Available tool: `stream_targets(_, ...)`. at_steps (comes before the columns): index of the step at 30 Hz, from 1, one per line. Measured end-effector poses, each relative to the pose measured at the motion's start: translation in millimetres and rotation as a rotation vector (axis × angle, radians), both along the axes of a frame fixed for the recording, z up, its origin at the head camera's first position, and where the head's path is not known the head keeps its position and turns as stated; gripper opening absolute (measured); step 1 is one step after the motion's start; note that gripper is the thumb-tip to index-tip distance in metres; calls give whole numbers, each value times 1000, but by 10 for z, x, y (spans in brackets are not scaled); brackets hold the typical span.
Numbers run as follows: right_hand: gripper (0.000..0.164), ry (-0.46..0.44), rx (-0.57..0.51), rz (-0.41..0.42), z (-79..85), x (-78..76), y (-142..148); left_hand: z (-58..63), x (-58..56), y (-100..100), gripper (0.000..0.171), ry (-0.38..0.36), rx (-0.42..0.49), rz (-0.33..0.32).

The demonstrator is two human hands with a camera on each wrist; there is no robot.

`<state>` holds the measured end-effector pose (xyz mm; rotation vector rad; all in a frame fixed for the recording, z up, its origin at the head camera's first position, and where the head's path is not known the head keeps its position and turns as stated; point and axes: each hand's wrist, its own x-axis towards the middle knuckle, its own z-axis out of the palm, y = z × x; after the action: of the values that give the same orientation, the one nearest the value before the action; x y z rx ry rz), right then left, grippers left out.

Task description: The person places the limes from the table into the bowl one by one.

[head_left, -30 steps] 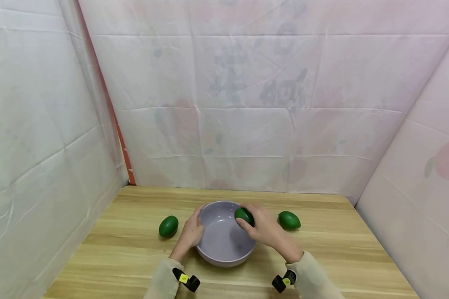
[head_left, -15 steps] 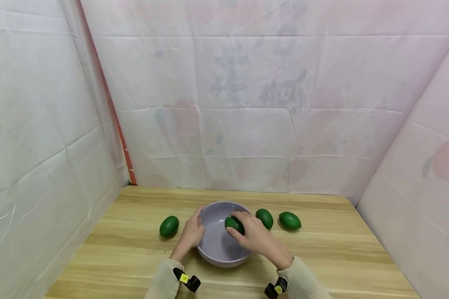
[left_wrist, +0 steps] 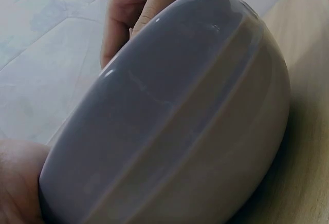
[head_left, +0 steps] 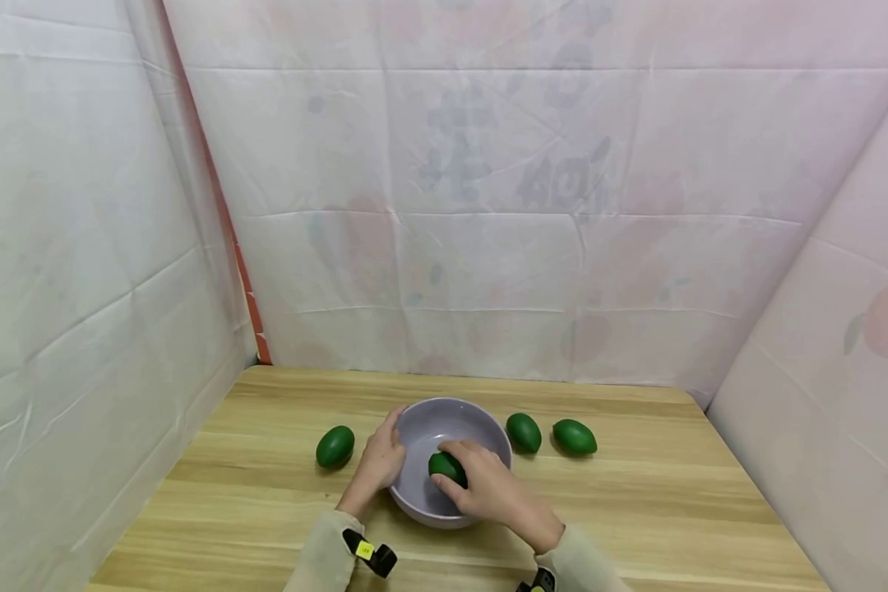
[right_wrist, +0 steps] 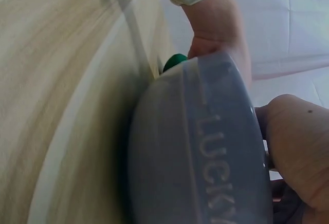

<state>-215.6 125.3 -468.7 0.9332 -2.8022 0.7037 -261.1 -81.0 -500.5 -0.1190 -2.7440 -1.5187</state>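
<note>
A round grey-purple bowl stands near the middle of the wooden table, with raised "LUCKY" lettering on its outer wall in the right wrist view. At its left rim my left hand grips the wall. My right hand reaches over the right front rim and holds a green lime between thumb and fingers, low inside the bowl. From the left wrist, the bowl's outer wall fills most of the view, hiding the lime. The bowl also hides the right hand's fingertips in part in the right wrist view.
Another lime lies left of the bowl. Two more, a near lime and a farther lime, lie to its right. White cloth walls enclose the back and both sides of the wooden table.
My right hand has carried the lime left and down, from the bowl's right rim into its middle. The lime just right of the bowl has come into sight. My left hand stays put.
</note>
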Motion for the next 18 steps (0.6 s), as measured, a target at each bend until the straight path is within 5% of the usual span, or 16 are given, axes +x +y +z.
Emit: stream_targets(18,42,-44,-13,31,-59,9,-74,6,-21,-9,52,7,-17,-1)
